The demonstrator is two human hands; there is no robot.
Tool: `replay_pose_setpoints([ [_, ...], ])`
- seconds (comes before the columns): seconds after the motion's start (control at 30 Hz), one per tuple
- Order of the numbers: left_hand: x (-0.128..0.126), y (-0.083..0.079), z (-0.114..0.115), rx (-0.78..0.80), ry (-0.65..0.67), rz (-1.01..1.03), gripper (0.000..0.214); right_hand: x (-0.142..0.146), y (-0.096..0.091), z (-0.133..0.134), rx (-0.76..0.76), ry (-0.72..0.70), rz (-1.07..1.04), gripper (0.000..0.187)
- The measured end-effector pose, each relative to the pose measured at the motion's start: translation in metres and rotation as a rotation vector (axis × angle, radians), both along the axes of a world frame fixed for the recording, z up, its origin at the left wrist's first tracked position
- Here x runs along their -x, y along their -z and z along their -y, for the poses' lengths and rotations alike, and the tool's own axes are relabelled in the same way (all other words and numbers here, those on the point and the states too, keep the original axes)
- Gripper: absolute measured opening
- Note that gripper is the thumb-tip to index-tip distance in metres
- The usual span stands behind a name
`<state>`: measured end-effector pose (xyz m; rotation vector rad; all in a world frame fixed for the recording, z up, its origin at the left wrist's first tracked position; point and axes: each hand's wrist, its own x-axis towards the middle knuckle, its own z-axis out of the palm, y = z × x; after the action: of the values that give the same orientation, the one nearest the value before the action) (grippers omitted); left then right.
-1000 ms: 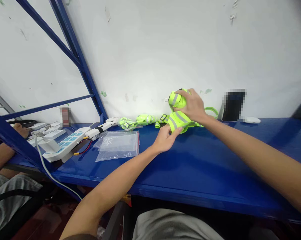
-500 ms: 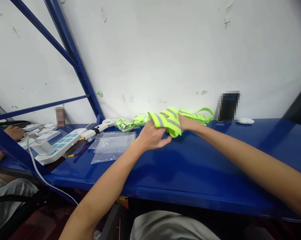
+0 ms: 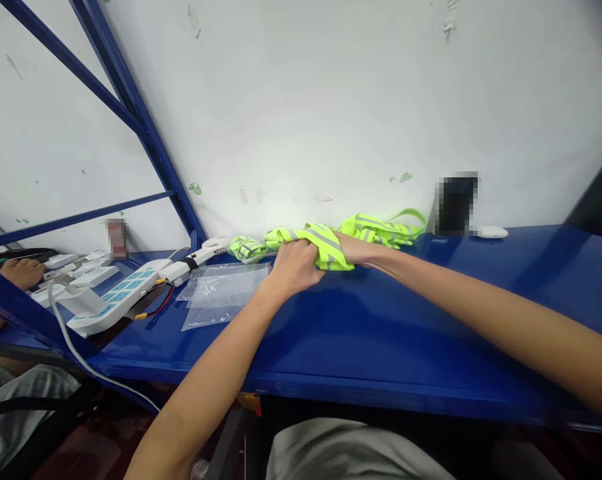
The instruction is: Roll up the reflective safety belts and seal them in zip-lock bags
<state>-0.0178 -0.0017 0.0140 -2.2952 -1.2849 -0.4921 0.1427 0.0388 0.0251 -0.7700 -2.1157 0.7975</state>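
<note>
My left hand (image 3: 295, 265) is closed round a neon yellow strap with grey reflective stripes (image 3: 325, 245) on the blue shelf (image 3: 411, 320). My right hand (image 3: 353, 248) lies mostly under that strap, its fingers hidden by the fabric. Behind my right wrist rests a heap of more neon straps (image 3: 383, 228) against the white wall. Two rolled neon bundles (image 3: 245, 248) sit to the left of my left hand. Clear zip bags (image 3: 223, 293) lie flat on the shelf, left of and a little nearer than my left hand.
A white power strip (image 3: 113, 300) with cable and a small white fan (image 3: 201, 255) are at the left. A dark blurred object (image 3: 455, 203) and a white mouse (image 3: 493, 232) stand at the back right. Another person's hand (image 3: 23, 272) rests far left. Blue frame bars (image 3: 145, 140) slant up the wall.
Both hands came down from the raised neon bundle and shifted left to the shelf surface. The strap now lies spread low, my left hand closing round it. The camera view drifted slightly.
</note>
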Motion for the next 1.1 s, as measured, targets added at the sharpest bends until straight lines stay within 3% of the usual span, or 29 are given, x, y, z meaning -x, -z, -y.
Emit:
replay_pose_setpoints([
  [0.13,-0.006,0.002,-0.001,-0.016,-0.031,0.109,0.031,-0.004,-0.007,0.001,0.097,0.25,0.073,0.055],
  [0.3,-0.006,-0.001,-0.004,-0.021,0.034,0.233,0.032,-0.004,-0.019,0.013,-0.175,0.378,0.141,0.031],
  [0.43,-0.002,-0.002,-0.002,0.134,0.039,0.286,0.016,-0.003,-0.025,0.026,-0.361,0.351,0.384,0.056],
  [0.57,0.002,-0.004,0.0,0.189,0.137,0.248,0.011,-0.009,-0.03,0.03,-0.435,0.237,0.584,0.087],
  [0.77,0.012,-0.012,-0.005,0.205,0.175,0.163,0.013,-0.013,-0.031,0.025,-0.449,0.072,0.601,0.071],
  [0.97,0.014,-0.014,-0.006,0.096,0.103,0.305,0.019,-0.013,-0.036,0.022,-0.568,0.095,0.439,0.066],
  [1.1,0.007,-0.012,-0.007,0.085,0.163,0.305,0.015,-0.019,-0.045,0.022,-0.69,0.096,0.397,0.058],
])
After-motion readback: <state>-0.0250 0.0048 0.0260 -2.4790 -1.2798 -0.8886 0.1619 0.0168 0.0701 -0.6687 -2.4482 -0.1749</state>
